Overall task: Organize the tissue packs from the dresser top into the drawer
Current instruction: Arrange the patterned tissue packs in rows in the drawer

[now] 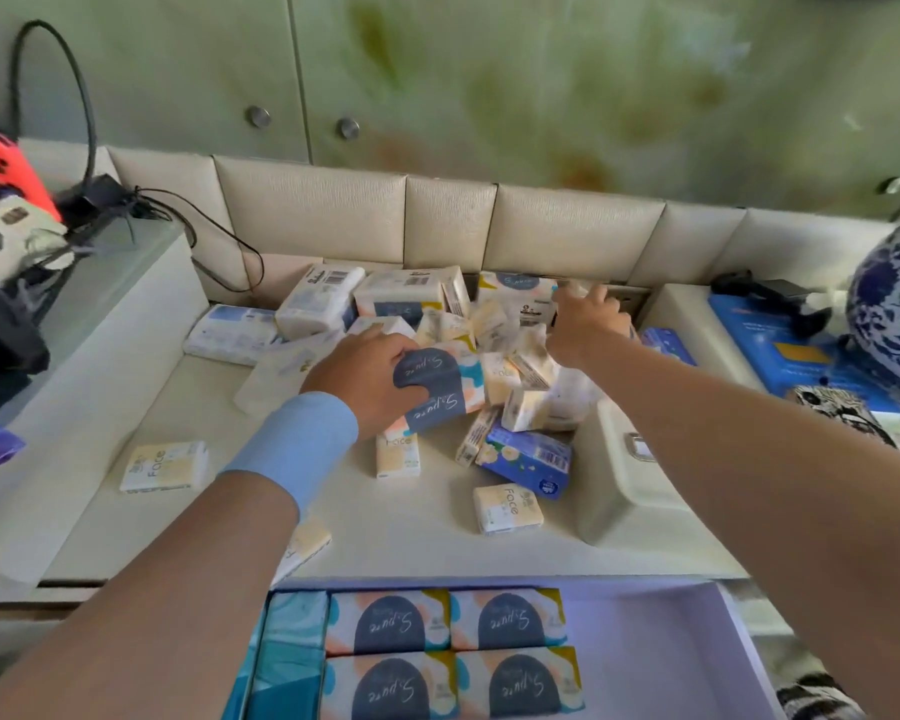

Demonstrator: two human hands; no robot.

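Loose packs point(510, 507) cluttered mid-frame on the bench point(427, 532); four lay in the drawer point(661, 652) below. Left hand point(370, 376) fingers gripped a pack point(440, 387); right hand point(585, 324) reached far into the pile point(489, 324), fingers' state unclear.

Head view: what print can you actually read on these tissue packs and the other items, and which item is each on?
"S.pure": pack in left hand, twice, upside down.
"S.pure": four packs in drawer, upside down.
"S.pure": pack at back of pile.
"Face": small pack at left, sideways.
"Face": small pack below the left hand.
"Face": small pack at front, sideways.
Barcode pack, blue floral pack, blue box: print too blurred.
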